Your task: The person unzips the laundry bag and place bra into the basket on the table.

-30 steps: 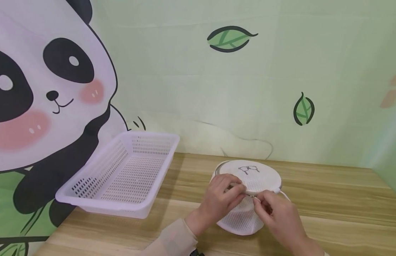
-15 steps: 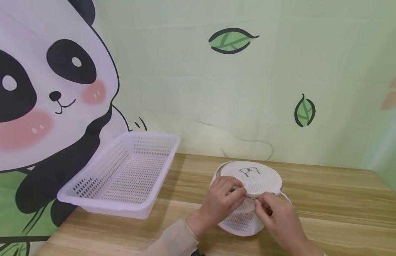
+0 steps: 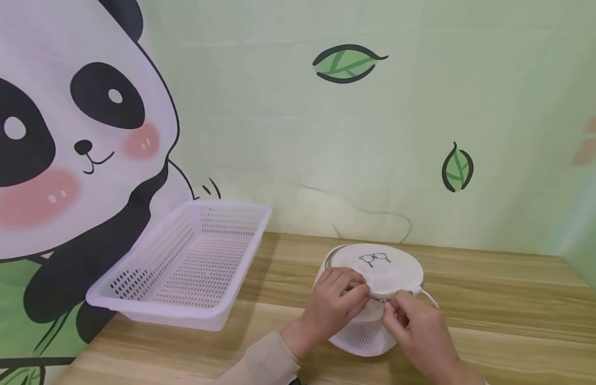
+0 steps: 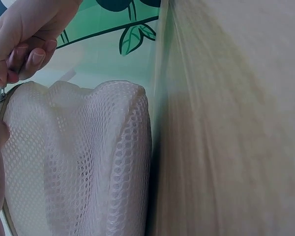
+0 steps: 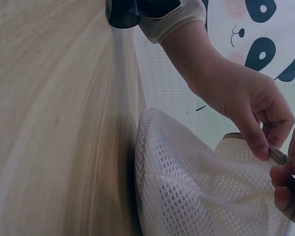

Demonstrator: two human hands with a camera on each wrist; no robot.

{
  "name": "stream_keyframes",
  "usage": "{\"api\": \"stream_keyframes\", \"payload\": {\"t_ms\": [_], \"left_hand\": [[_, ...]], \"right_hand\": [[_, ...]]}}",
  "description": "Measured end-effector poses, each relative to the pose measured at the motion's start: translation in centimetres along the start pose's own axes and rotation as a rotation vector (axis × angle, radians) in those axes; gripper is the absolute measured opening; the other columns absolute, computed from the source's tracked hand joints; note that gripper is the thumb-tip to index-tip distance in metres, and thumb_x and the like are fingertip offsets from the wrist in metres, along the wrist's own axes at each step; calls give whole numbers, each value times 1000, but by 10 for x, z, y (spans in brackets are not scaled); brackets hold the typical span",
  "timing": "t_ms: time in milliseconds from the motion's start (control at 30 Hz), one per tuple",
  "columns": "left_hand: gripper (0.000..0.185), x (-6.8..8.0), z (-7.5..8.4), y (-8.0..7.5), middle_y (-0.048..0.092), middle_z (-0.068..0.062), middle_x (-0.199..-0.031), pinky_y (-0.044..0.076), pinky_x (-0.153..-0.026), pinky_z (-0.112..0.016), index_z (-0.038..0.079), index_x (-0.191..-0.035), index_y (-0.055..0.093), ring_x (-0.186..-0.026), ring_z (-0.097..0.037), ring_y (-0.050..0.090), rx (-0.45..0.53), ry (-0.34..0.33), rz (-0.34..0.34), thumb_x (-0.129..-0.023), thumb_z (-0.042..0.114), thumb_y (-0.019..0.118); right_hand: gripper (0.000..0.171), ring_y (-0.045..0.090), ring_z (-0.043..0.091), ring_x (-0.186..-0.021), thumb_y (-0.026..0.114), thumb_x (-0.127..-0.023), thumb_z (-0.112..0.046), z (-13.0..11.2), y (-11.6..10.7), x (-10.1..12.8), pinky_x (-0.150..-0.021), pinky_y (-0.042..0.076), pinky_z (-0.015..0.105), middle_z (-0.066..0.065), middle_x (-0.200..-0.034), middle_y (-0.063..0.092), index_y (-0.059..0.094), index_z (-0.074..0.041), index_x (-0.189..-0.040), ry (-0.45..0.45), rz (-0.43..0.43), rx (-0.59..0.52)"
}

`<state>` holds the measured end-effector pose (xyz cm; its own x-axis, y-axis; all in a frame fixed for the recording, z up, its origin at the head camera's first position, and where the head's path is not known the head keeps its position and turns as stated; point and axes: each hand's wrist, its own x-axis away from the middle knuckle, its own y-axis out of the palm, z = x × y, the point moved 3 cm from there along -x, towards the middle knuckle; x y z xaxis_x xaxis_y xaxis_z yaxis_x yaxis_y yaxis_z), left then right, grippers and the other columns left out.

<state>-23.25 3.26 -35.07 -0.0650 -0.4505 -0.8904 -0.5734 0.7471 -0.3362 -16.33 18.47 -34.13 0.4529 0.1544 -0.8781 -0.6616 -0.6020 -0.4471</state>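
A white mesh laundry bag, shaped like a drum, stands on the table. Its round lid carries a small line drawing that looks like glasses. Along the lid's near edge, my left hand pinches the zipper seam between thumb and fingers. Just to its right, my right hand pinches the zipper pull, which shows in the left wrist view beside the zipper. The mesh side wall looks creased in the right wrist view. Part of the zipper lies hidden behind my fingers.
A white perforated plastic basket with nothing in it stands at the left of the wooden table. Behind the table hangs a green backdrop with a panda and leaves. A white loop sticks out at the bag's right side.
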Motion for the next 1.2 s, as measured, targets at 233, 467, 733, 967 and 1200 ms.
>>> {"api": "stream_keyframes", "payload": {"t_ms": [233, 467, 733, 967, 1200], "left_hand": [[7, 0, -2, 0, 64, 3, -91, 51, -82, -23, 17, -81, 65, -86, -11, 63, 2, -27, 2, -82, 19, 71], [8, 1, -4, -1, 65, 2, -92, 51, -82, -23, 16, -83, 65, -87, -12, 63, 10, -35, 1, -81, 19, 72], [8, 1, -5, -3, 65, 1, -93, 51, -83, -24, 15, -84, 66, -87, -12, 63, 11, -48, -13, -81, 18, 73], [8, -1, -5, -4, 65, 3, -91, 51, -80, -23, 16, -84, 66, -84, -11, 62, -9, -44, -12, -80, 19, 72], [5, -1, -4, -3, 65, 3, -89, 51, -77, -22, 16, -82, 67, -82, -10, 62, -27, -43, -15, -80, 19, 71]], "right_hand": [[24, 36, -7, -60, 62, -69, -1, 0, -4, -4, -49, 31, 7, -17, -61, 41, 46, -19, -66, 34, 3, 9], [24, 37, -8, -59, 63, -68, 0, 3, -7, -6, -48, 32, 7, -16, -60, 42, 47, -17, -66, 44, 6, 6], [24, 37, -9, -57, 63, -68, 3, 6, -10, -7, -47, 32, 7, -16, -59, 42, 48, -16, -67, 54, -4, -1], [24, 37, -9, -57, 64, -68, 2, 7, -11, -9, -47, 32, 7, -16, -58, 42, 48, -16, -67, 65, -5, 16], [24, 37, -9, -57, 65, -67, 4, 9, -13, -9, -47, 33, 8, -16, -58, 44, 50, -15, -67, 94, -8, 30]]}}
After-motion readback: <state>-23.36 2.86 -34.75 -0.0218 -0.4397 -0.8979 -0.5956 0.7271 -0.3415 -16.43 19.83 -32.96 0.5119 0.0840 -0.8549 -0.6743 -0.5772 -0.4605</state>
